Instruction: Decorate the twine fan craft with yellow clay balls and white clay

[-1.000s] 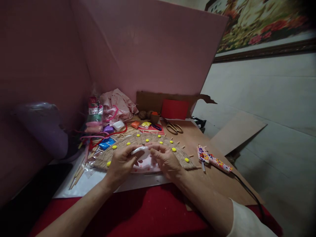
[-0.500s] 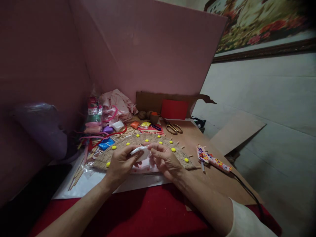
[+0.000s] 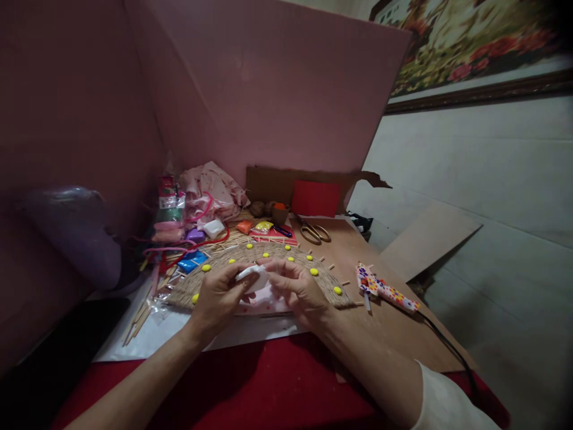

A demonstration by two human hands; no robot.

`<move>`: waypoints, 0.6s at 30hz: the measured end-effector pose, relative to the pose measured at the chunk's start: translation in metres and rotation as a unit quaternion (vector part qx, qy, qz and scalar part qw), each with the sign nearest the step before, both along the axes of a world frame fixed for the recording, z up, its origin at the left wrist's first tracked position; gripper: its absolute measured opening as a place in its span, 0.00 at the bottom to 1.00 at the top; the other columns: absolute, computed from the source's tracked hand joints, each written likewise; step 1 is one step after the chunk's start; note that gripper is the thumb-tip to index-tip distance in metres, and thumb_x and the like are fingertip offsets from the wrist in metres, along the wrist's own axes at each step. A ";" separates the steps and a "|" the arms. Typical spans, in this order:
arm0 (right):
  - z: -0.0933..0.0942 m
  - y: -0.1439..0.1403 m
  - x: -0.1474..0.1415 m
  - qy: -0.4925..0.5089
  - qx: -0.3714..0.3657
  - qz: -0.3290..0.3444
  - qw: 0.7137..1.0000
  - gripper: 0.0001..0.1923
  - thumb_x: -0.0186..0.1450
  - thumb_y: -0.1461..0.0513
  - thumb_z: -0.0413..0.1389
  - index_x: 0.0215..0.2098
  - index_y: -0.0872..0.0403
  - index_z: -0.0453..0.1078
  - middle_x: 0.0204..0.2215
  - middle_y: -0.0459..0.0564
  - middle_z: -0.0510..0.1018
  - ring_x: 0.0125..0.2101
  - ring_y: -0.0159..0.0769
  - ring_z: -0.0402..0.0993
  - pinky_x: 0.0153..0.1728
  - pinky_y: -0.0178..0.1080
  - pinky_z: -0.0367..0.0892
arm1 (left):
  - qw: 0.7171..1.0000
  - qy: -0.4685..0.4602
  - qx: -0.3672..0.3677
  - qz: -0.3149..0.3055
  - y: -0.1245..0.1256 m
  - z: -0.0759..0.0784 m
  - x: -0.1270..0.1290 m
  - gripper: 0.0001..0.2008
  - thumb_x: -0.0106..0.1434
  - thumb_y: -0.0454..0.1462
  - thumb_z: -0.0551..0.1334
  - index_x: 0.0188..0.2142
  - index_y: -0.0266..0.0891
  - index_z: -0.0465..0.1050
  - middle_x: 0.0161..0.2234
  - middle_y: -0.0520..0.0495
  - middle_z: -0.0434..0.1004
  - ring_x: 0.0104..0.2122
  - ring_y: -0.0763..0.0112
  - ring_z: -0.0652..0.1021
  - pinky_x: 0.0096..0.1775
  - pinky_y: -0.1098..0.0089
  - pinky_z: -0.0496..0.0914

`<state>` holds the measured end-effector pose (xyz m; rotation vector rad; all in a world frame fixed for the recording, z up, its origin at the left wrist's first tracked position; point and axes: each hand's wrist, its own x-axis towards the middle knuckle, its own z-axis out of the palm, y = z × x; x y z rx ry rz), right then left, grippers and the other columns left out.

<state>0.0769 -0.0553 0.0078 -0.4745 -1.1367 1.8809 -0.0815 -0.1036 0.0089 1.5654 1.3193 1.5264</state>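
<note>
Between both hands is a small lump of white modelling clay [image 3: 256, 279]; whether a wrapper is around it I cannot tell. My left hand [image 3: 220, 294] grips its left side, thumb in front and fingers behind. At its right edge, the thumb and fingers of my right hand [image 3: 299, 291] are pinched together on it. Both hands hover over a half-round woven twine piece [image 3: 244, 255] dotted with several yellow clay discs, sticks poking out along its rim. Part of a pink patterned cloth [image 3: 264, 303] shows under the hands, the rest hidden.
A flowered glue gun [image 3: 385, 289] with a cord lies at right on brown board. Gold-handled scissors [image 3: 314, 232] lie behind. Coloured clay packets, including a blue one [image 3: 192, 261], and crumpled pink cloth [image 3: 215, 188] fill the back left. Loose sticks [image 3: 138, 322] lie front left.
The fingers of my right hand have closed in on the white clay's right edge, and the clay has shifted slightly in the grip. My left hand stays almost in place.
</note>
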 end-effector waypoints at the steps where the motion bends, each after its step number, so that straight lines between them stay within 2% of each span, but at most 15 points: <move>1: 0.001 0.000 0.000 0.010 -0.021 0.005 1.000 0.10 0.47 0.63 0.67 0.29 0.54 0.76 0.42 0.48 0.75 0.31 0.28 0.70 0.30 0.31 0.65 | 1.000 -0.001 -0.005 -0.003 -0.001 0.000 0.000 0.08 0.56 0.38 0.63 0.34 0.37 0.77 0.25 0.50 0.76 0.21 0.75 0.75 0.21 0.76 0.73; 3: 0.001 -0.001 -0.001 0.027 -0.039 0.026 0.999 0.10 0.46 0.64 0.67 0.27 0.55 0.75 0.40 0.48 0.76 0.31 0.29 0.70 0.31 0.31 0.66 | 1.000 -0.007 -0.021 -0.012 -0.002 0.001 0.001 0.09 0.57 0.38 0.62 0.36 0.37 0.77 0.27 0.49 0.77 0.22 0.75 0.75 0.21 0.76 0.72; 7: 0.000 -0.002 -0.002 0.011 0.008 0.052 0.999 0.12 0.46 0.63 0.67 0.29 0.54 0.75 0.43 0.49 0.75 0.34 0.34 0.72 0.29 0.34 0.68 | 1.000 -0.007 -0.023 -0.011 -0.002 0.002 0.001 0.10 0.56 0.39 0.63 0.36 0.38 0.78 0.29 0.48 0.79 0.23 0.74 0.76 0.21 0.76 0.71; 11: -0.003 -0.001 -0.001 -0.023 0.054 0.008 0.998 0.12 0.48 0.61 0.67 0.31 0.54 0.75 0.46 0.49 0.73 0.35 0.32 0.71 0.32 0.34 0.68 | 1.000 -0.003 -0.023 -0.005 -0.002 0.006 0.001 0.10 0.56 0.40 0.63 0.35 0.38 0.77 0.26 0.49 0.77 0.21 0.74 0.74 0.21 0.75 0.70; 14: -0.002 0.001 0.000 -0.042 0.066 -0.010 0.997 0.09 0.52 0.58 0.65 0.30 0.54 0.75 0.44 0.49 0.72 0.30 0.29 0.69 0.26 0.31 0.66 | 1.000 0.009 -0.022 -0.012 -0.004 0.010 0.000 0.10 0.54 0.41 0.65 0.32 0.37 0.78 0.25 0.49 0.76 0.23 0.73 0.73 0.23 0.75 0.69; 18: 0.002 -0.001 0.001 -0.037 0.076 0.016 0.996 0.10 0.52 0.57 0.65 0.25 0.55 0.73 0.36 0.47 0.71 0.27 0.28 0.66 0.21 0.30 0.63 | 0.995 -0.079 -0.043 -0.043 -0.005 0.013 -0.006 0.16 0.60 0.46 0.59 0.32 0.37 0.79 0.27 0.47 0.77 0.28 0.72 0.74 0.31 0.73 0.69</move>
